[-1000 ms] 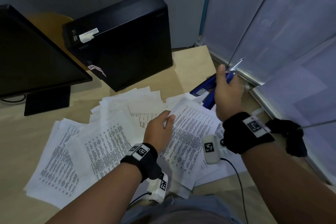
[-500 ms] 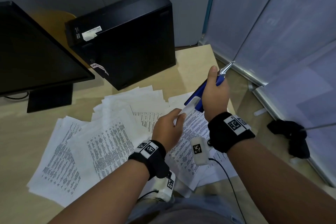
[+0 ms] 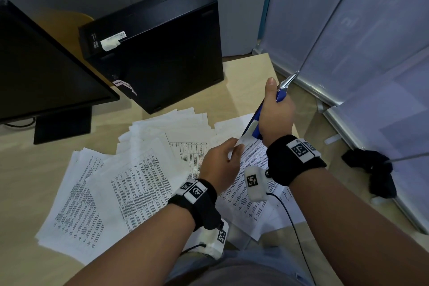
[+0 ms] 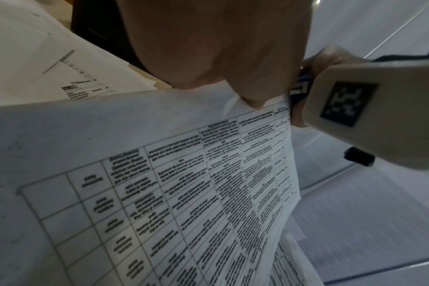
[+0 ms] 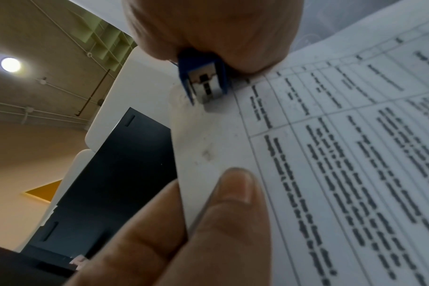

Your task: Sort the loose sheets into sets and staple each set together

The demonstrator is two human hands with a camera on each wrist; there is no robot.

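Observation:
My left hand (image 3: 233, 150) pinches the raised corner of a set of printed sheets (image 3: 250, 169), thumb on top. My right hand (image 3: 275, 111) grips a blue stapler (image 3: 254, 126), thumb along its upper side. The stapler's mouth sits over that corner. In the right wrist view the stapler (image 5: 203, 77) bites the blank margin of the table-printed sheet (image 5: 331, 154), with my left thumb (image 5: 235, 185) just below it. The left wrist view shows the same sheet (image 4: 159, 174) hanging from my left hand (image 4: 233, 63). Many loose sheets (image 3: 130, 169) lie fanned on the desk.
A black monitor (image 3: 34, 72) stands at the left and a black computer case (image 3: 162, 49) behind the papers on the wooden desk (image 3: 18, 169). The desk ends just right of my right hand. A black cloth (image 3: 376, 169) lies on the floor by the partition.
My right hand carried the stapler left and down from the desk's right side. My left hand lifted the set's corner off the pile into the stapler's mouth.

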